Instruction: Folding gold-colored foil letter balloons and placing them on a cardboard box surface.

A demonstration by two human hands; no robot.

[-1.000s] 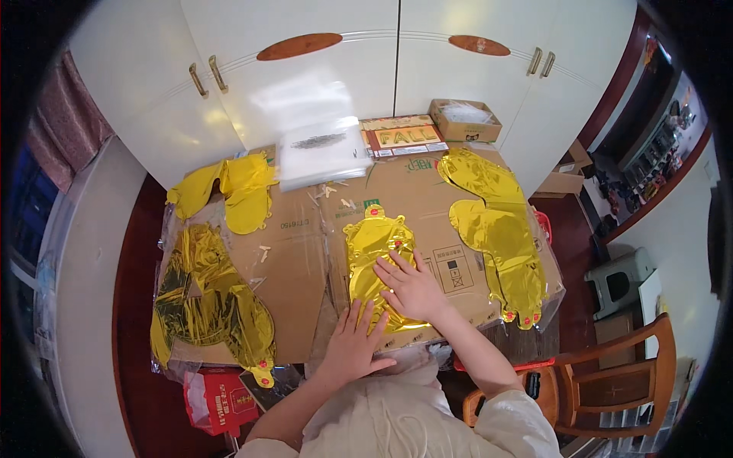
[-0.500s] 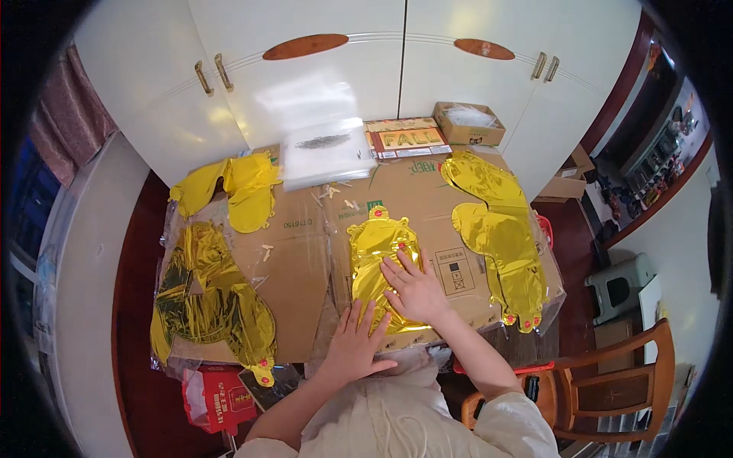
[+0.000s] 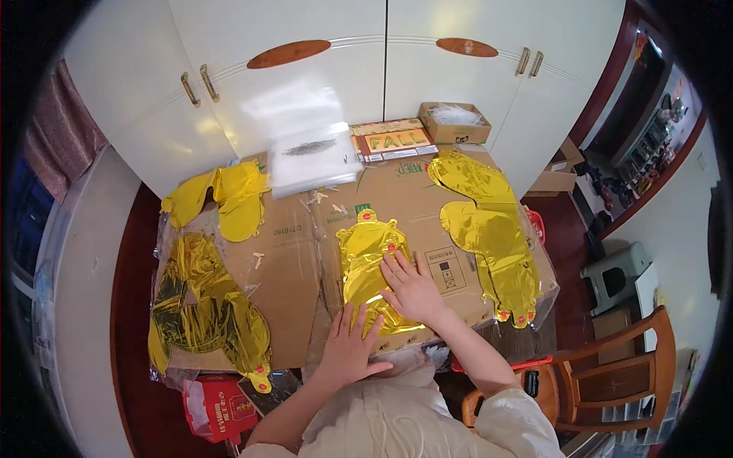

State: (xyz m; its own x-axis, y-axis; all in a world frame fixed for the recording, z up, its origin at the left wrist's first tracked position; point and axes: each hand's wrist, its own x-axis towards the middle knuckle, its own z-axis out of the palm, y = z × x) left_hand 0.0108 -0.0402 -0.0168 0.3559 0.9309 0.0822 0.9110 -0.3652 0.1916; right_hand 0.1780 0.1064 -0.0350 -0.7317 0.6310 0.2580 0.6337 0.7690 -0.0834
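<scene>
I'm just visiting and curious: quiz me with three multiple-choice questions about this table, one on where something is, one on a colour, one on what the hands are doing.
1. Where does the small open box sit?
A. at the far edge, by the cupboard doors
B. on the chair
C. under the hands

2. What colour are the foil balloons?
A. silver
B. gold
C. blue

3. How are the hands placed?
A. both lifted off the table
B. both pressed flat, fingers spread
C. both clenched in fists

Answers:
1 A, it stands beside the cupboard.
2 B, the middle balloon shines gold.
3 B, the right hand lies flat on that balloon, the left hand flat at its near edge.
</scene>
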